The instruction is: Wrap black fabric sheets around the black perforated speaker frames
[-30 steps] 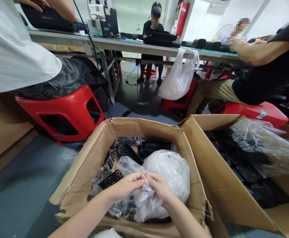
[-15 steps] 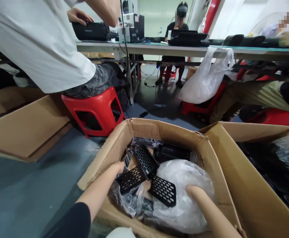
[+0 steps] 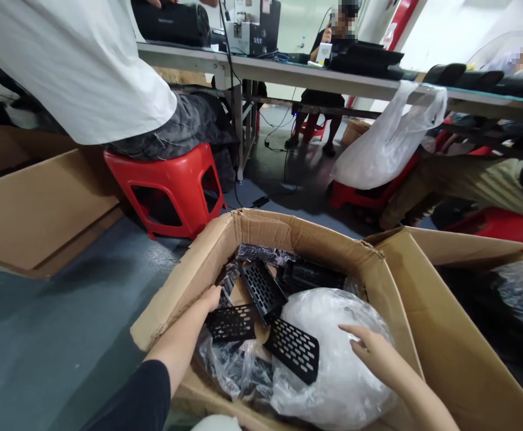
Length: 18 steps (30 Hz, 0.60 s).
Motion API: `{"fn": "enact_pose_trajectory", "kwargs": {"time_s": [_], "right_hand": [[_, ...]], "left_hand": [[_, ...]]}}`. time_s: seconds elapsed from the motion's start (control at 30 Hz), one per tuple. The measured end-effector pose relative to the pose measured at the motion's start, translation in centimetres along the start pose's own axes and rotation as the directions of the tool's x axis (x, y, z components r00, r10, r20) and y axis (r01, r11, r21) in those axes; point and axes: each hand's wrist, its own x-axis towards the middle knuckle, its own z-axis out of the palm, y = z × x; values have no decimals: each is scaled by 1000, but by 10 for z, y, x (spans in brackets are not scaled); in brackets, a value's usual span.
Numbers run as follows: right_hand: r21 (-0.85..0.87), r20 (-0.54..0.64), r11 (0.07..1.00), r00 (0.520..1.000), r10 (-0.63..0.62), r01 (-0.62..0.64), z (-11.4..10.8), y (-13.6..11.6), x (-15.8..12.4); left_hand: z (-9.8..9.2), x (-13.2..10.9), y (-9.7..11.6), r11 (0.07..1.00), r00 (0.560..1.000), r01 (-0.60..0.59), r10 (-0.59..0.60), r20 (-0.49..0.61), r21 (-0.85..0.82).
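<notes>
Inside an open cardboard box [image 3: 288, 227] lie several black perforated panels and clear plastic wrap. My left hand [image 3: 210, 299] is at the box's left side, its fingers mostly hidden, closed at the edge of one black perforated panel [image 3: 231, 323]. Beside that leans a second perforated panel [image 3: 264, 290]. A third perforated panel [image 3: 294, 349] rests against a bulging white plastic bag [image 3: 328, 317]. Over the bag's right side is my right hand [image 3: 371, 347], index finger stretched out, nothing held; whether it touches the bag I cannot tell.
Another cardboard box [image 3: 459, 311] with black contents adjoins on the right; one more box [image 3: 41, 209] stands at left. A person in a white shirt [image 3: 104, 72] sits on a red stool [image 3: 172, 185]. Beyond runs a long workbench [image 3: 288, 69] with a plastic bag [image 3: 382, 149] hanging from it.
The panel at my left hand has shifted slightly left and changed its tilt. My right hand has moved a little right, with its index finger now visible and extended. The camera view has tipped slightly.
</notes>
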Motion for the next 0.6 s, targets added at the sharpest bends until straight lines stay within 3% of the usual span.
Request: {"fn": "enact_pose_trajectory", "kwargs": {"time_s": [0.2,0.3,0.4,0.5,0.6], "right_hand": [[66,-67,981,981,-180,184,23,-55,4],[-18,53,955,954,-296,297,43,-96,15],[-111,141,936,938,-317,333,71,-129,30],[-158,92,946,958,-272,284,101,-142,44],[-89,132,960,958,-254,267,128,-133,51]], "left_hand": [[2,-5,3,997,989,-64,68,129,-29],[-1,-13,15,987,974,-135,148,168,-89],[-12,-25,31,961,958,-203,234,164,-185],[-25,-42,47,915,944,-258,307,121,-311],[-33,-60,56,852,943,-293,332,17,-435]]}}
